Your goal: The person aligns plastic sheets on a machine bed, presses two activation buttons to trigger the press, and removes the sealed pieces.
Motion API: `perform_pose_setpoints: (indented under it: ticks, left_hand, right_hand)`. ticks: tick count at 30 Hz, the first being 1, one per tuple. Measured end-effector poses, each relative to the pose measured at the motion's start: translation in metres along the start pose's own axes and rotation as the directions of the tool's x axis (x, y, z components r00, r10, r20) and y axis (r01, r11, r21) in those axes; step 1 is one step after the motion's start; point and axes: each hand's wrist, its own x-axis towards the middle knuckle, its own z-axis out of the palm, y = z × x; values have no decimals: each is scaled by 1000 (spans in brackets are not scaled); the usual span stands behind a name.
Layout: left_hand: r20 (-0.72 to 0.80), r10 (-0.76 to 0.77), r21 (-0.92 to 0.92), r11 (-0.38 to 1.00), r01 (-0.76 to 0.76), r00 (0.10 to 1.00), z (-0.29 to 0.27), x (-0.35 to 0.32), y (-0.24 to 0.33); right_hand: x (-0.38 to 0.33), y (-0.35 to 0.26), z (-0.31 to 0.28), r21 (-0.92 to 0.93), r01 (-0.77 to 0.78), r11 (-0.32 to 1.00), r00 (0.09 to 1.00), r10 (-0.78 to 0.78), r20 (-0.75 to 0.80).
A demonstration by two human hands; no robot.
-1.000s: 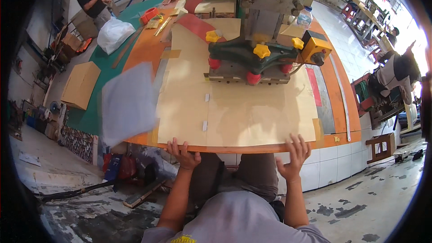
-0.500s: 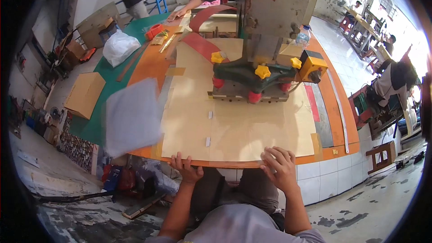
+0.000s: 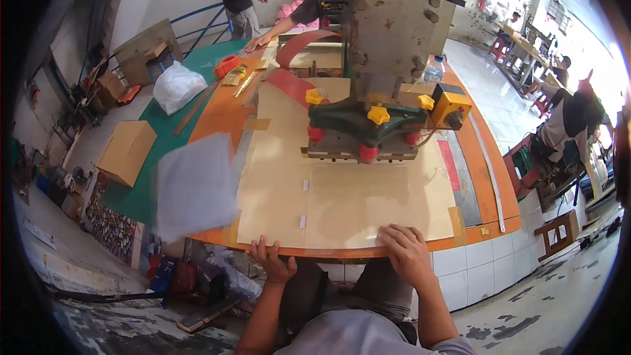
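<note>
A pale cream sheet (image 3: 342,217) lies over the orange tabletop (image 3: 486,187), with two small white strips on it. At its front left edge my left hand (image 3: 271,263) rests, palm up, fingers spread against the rim. My right hand (image 3: 406,250) lies palm down at the front right edge, its fingers stretched over the sheet and holding nothing I can see. Beyond both hands a press head (image 3: 388,39) stands over the sheet. Its dark green clamp frame (image 3: 342,118) carries yellow star knobs (image 3: 378,115) and red feet above a metal plate (image 3: 358,152).
A stack of translucent sheets (image 3: 196,187) overhangs the left edge. A cardboard box (image 3: 126,151), white plastic bag (image 3: 179,87) and red tape roll (image 3: 227,64) lie on the left. A co-worker's hand (image 3: 259,41) touches the table's far side. A yellow control box (image 3: 451,105) adjoins the press.
The whole view has shifted, so the table sits lower in it. My right hand's fingers have come down from a raised, bent pose onto the sheet. My left hand stays at the edge.
</note>
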Motion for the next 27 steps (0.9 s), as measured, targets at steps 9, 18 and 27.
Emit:
perform_pose_setpoints:
  ticks: [9,18,27]
  left_hand:
    - [-2,-3,-45,999,2,1000,-2,0,-2]
    - [24,1,36,999,-2,1000,-3,2,2]
    - [24,-3,2,1000,3,1000,-4,2,2]
  right_hand:
    - [2,2,3,-31,-3,1000,1000,2,-5]
    - [-7,6,4,-14,-4,1000,1000,4,-8]
    - [-6,7,6,-26,-4,1000,1000,4,-11]
